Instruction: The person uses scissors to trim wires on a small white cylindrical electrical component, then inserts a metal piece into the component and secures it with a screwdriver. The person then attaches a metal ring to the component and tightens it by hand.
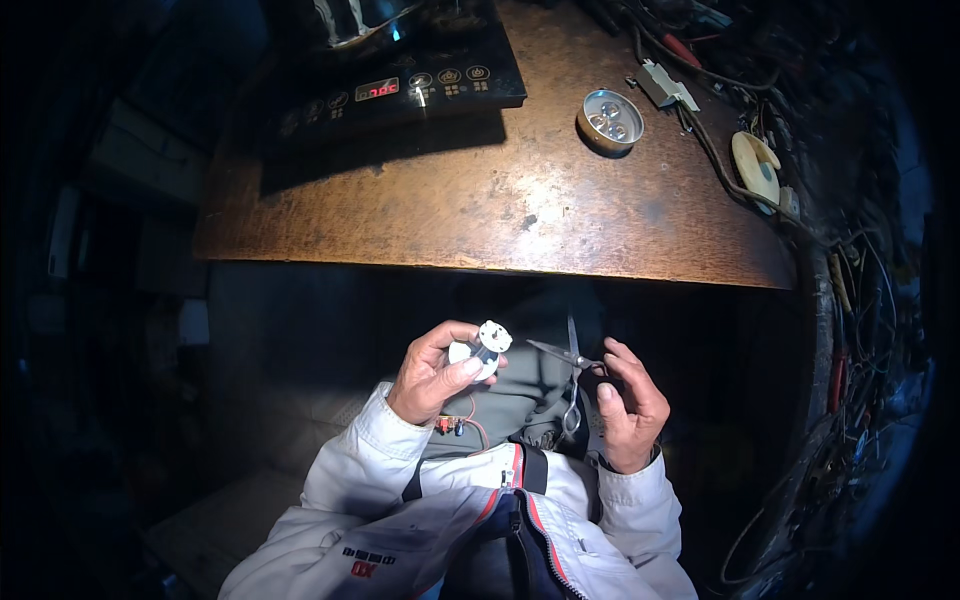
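Left hand (432,378) fingers pinch a small white lamp part (482,350) with dangling wires (470,425); right hand (628,405) fingers grip scissors (570,375), blades parted beside it, seemingly ready for careful trimming.

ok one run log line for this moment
left hand: holds small white lamp part | right hand: holds scissors, blades open | both over lap, below wooden table

i see the cooker (400,85) at the worktop (480,210) back left, the round tin (610,121) to its right, wires (860,300) along the right edge.
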`<action>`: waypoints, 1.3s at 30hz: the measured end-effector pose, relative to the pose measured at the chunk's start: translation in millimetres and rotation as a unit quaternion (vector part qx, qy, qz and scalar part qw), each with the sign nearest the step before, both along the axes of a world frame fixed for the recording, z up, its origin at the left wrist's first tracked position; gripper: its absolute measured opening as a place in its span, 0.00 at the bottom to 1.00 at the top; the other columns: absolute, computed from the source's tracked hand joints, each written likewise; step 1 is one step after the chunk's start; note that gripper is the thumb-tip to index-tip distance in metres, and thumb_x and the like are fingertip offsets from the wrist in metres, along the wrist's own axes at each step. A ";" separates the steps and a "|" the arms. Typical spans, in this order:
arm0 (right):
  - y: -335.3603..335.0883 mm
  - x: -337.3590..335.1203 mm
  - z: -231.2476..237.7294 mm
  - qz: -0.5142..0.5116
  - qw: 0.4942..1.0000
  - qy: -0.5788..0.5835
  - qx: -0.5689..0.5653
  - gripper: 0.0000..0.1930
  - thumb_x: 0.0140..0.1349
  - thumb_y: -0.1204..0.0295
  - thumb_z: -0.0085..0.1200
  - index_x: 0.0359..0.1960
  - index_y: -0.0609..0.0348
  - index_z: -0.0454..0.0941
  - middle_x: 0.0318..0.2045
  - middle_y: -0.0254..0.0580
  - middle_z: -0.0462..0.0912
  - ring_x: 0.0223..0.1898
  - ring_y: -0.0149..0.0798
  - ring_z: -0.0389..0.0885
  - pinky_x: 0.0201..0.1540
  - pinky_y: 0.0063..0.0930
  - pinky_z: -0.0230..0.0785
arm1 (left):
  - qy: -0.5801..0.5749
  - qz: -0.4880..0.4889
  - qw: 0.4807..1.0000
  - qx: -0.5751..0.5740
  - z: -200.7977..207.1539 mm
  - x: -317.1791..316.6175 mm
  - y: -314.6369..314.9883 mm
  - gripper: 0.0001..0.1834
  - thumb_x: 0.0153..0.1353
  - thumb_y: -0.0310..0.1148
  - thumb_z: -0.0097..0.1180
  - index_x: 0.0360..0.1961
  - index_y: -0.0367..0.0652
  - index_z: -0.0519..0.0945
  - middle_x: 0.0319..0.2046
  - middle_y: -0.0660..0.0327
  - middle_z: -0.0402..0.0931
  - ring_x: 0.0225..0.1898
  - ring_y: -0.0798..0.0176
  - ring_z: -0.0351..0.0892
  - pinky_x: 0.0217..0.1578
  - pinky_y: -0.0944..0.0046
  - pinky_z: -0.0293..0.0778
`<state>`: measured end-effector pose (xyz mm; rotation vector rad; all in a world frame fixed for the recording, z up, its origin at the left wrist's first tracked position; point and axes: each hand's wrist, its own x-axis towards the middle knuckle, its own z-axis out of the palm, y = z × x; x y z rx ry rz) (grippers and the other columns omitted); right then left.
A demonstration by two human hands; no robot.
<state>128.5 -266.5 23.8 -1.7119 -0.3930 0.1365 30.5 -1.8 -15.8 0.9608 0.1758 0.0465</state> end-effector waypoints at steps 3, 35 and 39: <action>-10.1 -4.6 -7.6 0.001 0.971 -0.155 -0.181 0.19 0.53 0.77 0.74 0.47 0.70 0.87 0.41 0.55 0.90 0.57 0.63 0.87 0.61 0.48 0.79 | -0.018 0.011 0.999 0.044 -6.7 -0.4 -0.6 0.16 0.72 0.30 0.66 0.56 0.35 0.80 0.56 0.47 0.84 0.62 0.48 0.85 0.62 0.48 0.84; -0.2 -20.2 -24.7 0.117 0.955 -0.005 -0.274 0.31 0.49 0.69 0.75 0.54 0.74 0.82 0.44 0.57 0.87 0.47 0.55 0.85 0.53 0.43 0.78 | -0.025 0.004 0.993 0.118 8.0 3.9 -7.1 0.24 0.62 0.37 0.72 0.56 0.36 0.86 0.47 0.55 0.85 0.49 0.64 0.84 0.54 0.63 0.78; -2.3 -21.6 -29.4 0.124 0.954 0.002 -0.273 0.34 0.47 0.67 0.77 0.55 0.75 0.81 0.44 0.57 0.87 0.47 0.55 0.84 0.53 0.44 0.78 | -0.048 -0.013 0.987 0.151 3.1 3.9 -5.3 0.28 0.62 0.41 0.74 0.59 0.36 0.86 0.49 0.52 0.84 0.51 0.61 0.84 0.55 0.60 0.78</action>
